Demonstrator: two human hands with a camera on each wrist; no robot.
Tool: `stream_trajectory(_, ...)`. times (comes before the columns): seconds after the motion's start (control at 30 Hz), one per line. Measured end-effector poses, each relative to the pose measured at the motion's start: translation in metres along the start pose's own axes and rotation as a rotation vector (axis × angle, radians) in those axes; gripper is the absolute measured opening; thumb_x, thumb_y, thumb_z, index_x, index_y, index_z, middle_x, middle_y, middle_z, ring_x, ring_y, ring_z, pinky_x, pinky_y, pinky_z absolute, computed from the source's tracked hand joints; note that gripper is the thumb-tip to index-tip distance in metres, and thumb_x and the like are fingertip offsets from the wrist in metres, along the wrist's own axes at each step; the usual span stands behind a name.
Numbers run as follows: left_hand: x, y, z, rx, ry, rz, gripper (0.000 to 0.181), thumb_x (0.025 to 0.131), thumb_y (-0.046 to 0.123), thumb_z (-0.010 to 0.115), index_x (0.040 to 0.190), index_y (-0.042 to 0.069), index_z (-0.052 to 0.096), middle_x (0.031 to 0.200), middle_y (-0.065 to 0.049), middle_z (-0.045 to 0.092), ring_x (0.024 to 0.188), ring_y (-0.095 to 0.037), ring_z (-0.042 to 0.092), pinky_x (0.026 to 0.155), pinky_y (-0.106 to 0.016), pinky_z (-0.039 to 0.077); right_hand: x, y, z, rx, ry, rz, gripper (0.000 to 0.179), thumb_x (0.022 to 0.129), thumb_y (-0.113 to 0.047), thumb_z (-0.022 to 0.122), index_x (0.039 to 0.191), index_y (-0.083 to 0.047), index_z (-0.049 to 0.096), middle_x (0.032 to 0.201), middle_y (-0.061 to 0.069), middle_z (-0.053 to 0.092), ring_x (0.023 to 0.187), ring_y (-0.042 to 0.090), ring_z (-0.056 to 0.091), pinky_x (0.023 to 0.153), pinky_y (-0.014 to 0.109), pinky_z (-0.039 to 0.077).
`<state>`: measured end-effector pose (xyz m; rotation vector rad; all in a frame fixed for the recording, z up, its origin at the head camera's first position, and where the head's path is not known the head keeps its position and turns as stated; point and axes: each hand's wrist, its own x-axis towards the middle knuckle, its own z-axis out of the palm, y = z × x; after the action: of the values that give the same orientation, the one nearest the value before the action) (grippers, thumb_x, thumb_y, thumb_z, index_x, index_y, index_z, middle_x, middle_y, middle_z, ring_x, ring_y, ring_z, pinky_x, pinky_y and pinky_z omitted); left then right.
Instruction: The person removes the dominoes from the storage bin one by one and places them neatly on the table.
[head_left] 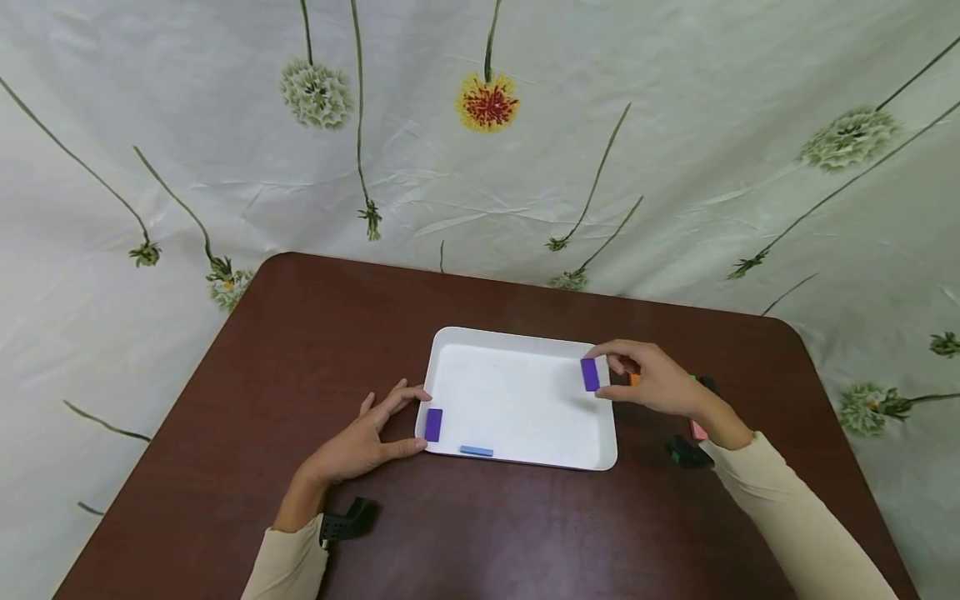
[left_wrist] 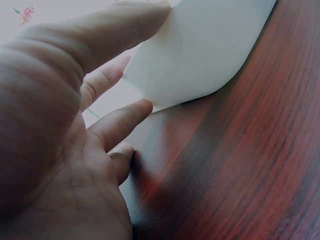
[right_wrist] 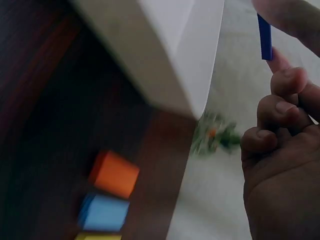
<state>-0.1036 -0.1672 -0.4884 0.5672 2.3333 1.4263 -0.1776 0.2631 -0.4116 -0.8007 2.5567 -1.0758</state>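
Note:
A white rectangular tray (head_left: 517,400) lies on the table. My right hand (head_left: 660,383) pinches a purple block (head_left: 590,375) between thumb and forefinger, over the tray's right end. The right wrist view shows this block (right_wrist: 265,39) edge-on, with the other fingers curled beside it. At the tray's left edge, my left hand (head_left: 363,437) touches the rim with spread fingers and thumb. Just inside that edge is a second purple block (head_left: 433,425). A thin blue block (head_left: 476,451) lies along the tray's near side.
Right of the tray, partly hidden by the right arm, are an orange block (right_wrist: 115,173), a light blue block (right_wrist: 104,213), a yellow block (right_wrist: 98,237) and a pink block (head_left: 698,431). A flowered cloth (head_left: 420,150) hangs behind the brown table (head_left: 330,333).

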Motion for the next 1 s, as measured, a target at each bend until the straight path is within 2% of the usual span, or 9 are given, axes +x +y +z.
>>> stream_trajectory(0.07,0.000,0.001,0.000,0.004,0.001,-0.001,0.057,0.084,0.038,0.068,0.132,0.032,0.039,0.149,-0.002,0.035,0.147,-0.027,0.004,0.109,-0.059,-0.015,-0.019,0.013,-0.007,-0.010,0.024,0.052,0.043,0.077,-0.030,0.077,0.116,-0.022,0.060,0.077,0.008,0.042,0.068,0.019,0.040,0.057,0.026,0.036)
stream_trajectory(0.23,-0.001,0.002,0.000,0.010,0.001,-0.008,0.057,0.084,0.039,0.068,0.132,0.033,0.039,0.150,-0.003,0.035,0.147,-0.028,0.004,0.109,-0.059,-0.015,-0.062,0.039,-0.015,0.051,0.022,0.177,0.043,0.079,-0.025,0.076,0.117,-0.015,0.059,0.080,0.011,0.040,0.050,0.004,0.033,0.040,0.020,0.034)
stream_trajectory(0.3,-0.001,0.002,0.000,0.008,0.000,-0.005,0.058,0.084,0.039,0.069,0.133,0.031,0.039,0.150,-0.003,0.034,0.147,-0.028,0.004,0.109,-0.059,-0.015,-0.074,0.048,-0.017,0.055,0.018,0.199,0.043,0.079,-0.024,0.076,0.117,-0.012,0.059,0.079,0.012,0.040,0.048,0.002,0.031,0.039,0.020,0.034)
stream_trajectory(0.4,-0.001,0.001,-0.001,0.007,0.000,-0.003,0.058,0.084,0.038,0.068,0.133,0.030,0.039,0.150,-0.002,0.035,0.147,-0.028,0.004,0.109,-0.059,-0.015,-0.088,0.058,-0.019,-0.024,0.030,0.213,0.043,0.078,-0.025,0.077,0.115,-0.010,0.059,0.075,0.011,0.042,0.055,0.007,0.035,0.046,0.023,0.034)
stream_trajectory(0.57,-0.001,0.002,-0.001,0.005,0.001,-0.006,0.056,0.084,0.039,0.068,0.132,0.031,0.039,0.149,-0.001,0.036,0.147,-0.027,0.004,0.109,-0.058,-0.016,-0.100,0.066,-0.021,-0.156,0.044,0.284,0.048,0.075,-0.028,0.079,0.114,-0.008,0.060,0.077,0.004,0.044,0.066,0.015,0.041,0.051,0.022,0.031)
stream_trajectory(0.67,-0.001,0.003,-0.001,0.001,0.000,-0.010,0.057,0.084,0.039,0.068,0.132,0.030,0.040,0.149,-0.001,0.036,0.147,-0.027,0.004,0.109,-0.058,-0.016,-0.103,0.070,-0.021,-0.177,0.034,0.311,0.050,0.074,-0.028,0.080,0.115,-0.006,0.060,0.078,0.003,0.044,0.071,0.015,0.043,0.052,0.022,0.032)
stream_trajectory(0.83,-0.001,0.003,-0.001,-0.005,-0.002,-0.022,0.059,0.084,0.039,0.069,0.134,0.029,0.040,0.150,-0.002,0.034,0.147,-0.027,0.004,0.109,-0.058,-0.015,-0.105,0.074,-0.019,-0.196,0.014,0.311,0.050,0.073,-0.027,0.081,0.114,-0.007,0.061,0.080,0.002,0.045,0.074,0.012,0.042,0.054,0.022,0.032)
stream_trajectory(1.0,0.000,0.002,-0.001,0.007,0.001,-0.020,0.058,0.084,0.039,0.069,0.133,0.030,0.039,0.150,-0.002,0.034,0.147,-0.026,0.004,0.109,-0.058,-0.015,-0.104,0.076,-0.019,-0.281,0.000,0.302,0.051,0.070,-0.027,0.083,0.112,-0.007,0.062,0.085,0.001,0.051,0.079,0.013,0.045,0.061,0.021,0.036)
